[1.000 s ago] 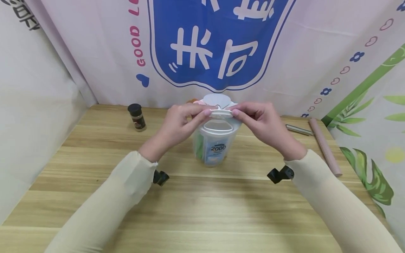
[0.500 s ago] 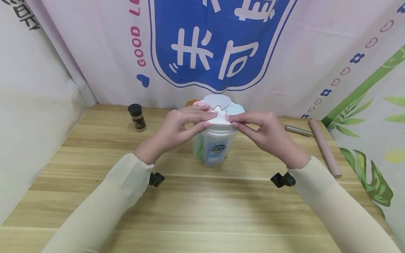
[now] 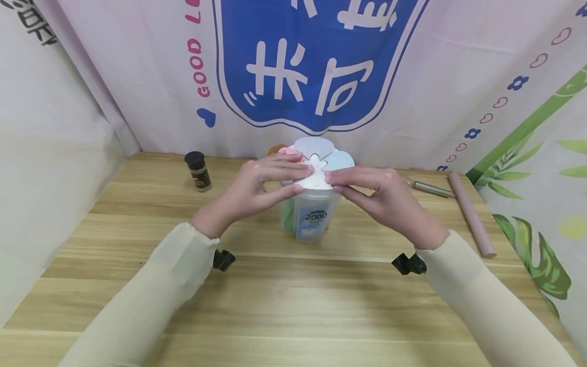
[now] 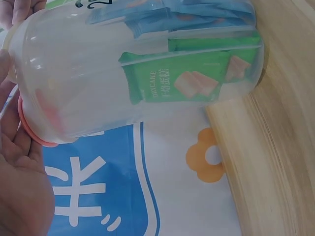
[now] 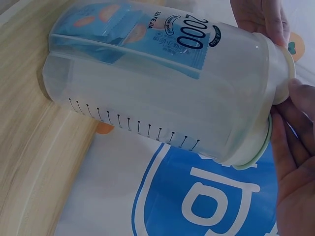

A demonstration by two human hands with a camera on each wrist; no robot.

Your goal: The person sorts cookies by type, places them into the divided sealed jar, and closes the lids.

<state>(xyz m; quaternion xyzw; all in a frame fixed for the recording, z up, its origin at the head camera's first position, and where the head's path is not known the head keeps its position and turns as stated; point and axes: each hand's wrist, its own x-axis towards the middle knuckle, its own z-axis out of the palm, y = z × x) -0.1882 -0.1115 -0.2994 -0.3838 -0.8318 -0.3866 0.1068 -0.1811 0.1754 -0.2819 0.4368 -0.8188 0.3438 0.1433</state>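
Note:
A clear plastic storage container [image 3: 314, 216] marked "2000" stands on the wooden table, with blue packets [image 5: 172, 49] and green "drycake" packets [image 4: 172, 76] inside. Petal-shaped flaps in pale colours make up its lid. The front white flap [image 3: 317, 181] lies down flat. My left hand [image 3: 259, 181] rests its outstretched fingers on the left of the lid, thumb at the front edge. From the other side my right hand [image 3: 378, 188] presses fingertips on the same flap, its thumb at the rim.
Left of the container is a small spice jar [image 3: 198, 172] with a black cap. To the right, a metal whisk [image 3: 431, 188] and a pink rolling pin [image 3: 471, 214] lie near the table's edge. A printed curtain [image 3: 160, 76] hangs right behind.
The front flap, raised and pinched by both hands a second ago, has come down over its opening. My fingers have gone from pinching it to lying on top.

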